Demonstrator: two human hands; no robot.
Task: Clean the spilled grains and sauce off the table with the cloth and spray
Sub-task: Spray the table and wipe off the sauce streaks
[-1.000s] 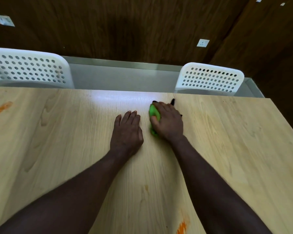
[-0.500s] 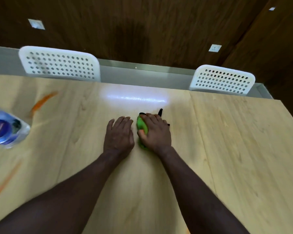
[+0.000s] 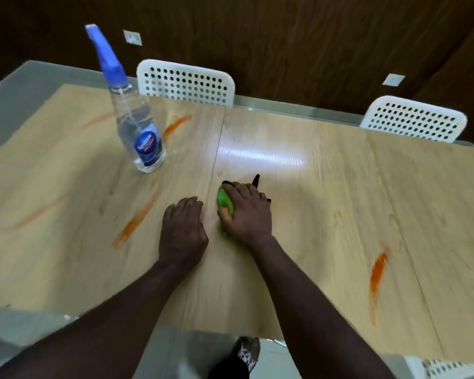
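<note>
A person's right hand point(image 3: 245, 212) presses down on a bunched green cloth point(image 3: 225, 205) near the middle of a pale wood-grain counter point(image 3: 326, 203), fingers curled over it so that only its left edge and a sliver near the wrist show; dark tips poking out beyond the fingers appear to be part of the same cloth, though the blur makes that hard to confirm. The left hand point(image 3: 182, 228) lies just beside it, empty, palm down on the counter with the fingers loosely bent. A clear spray bottle point(image 3: 137, 119) with a blue nozzle stands upright toward the far left, its label too smeared to read in full. Orange sauce streaks mark the surface: one point(image 3: 175, 127) just right of the bottle, one point(image 3: 137, 220) left of the left hand, fainter ones point(image 3: 36, 214) farther left, and a bold one point(image 3: 376, 277) on the right. No grains can be made out at this sharpness. Two white perforated chairs point(image 3: 186, 83) sit at the far edge, the right one point(image 3: 413, 120) partly cut by the counter. At the bottom edge a foot point(image 3: 246, 354) is partly visible below the counter.
</note>
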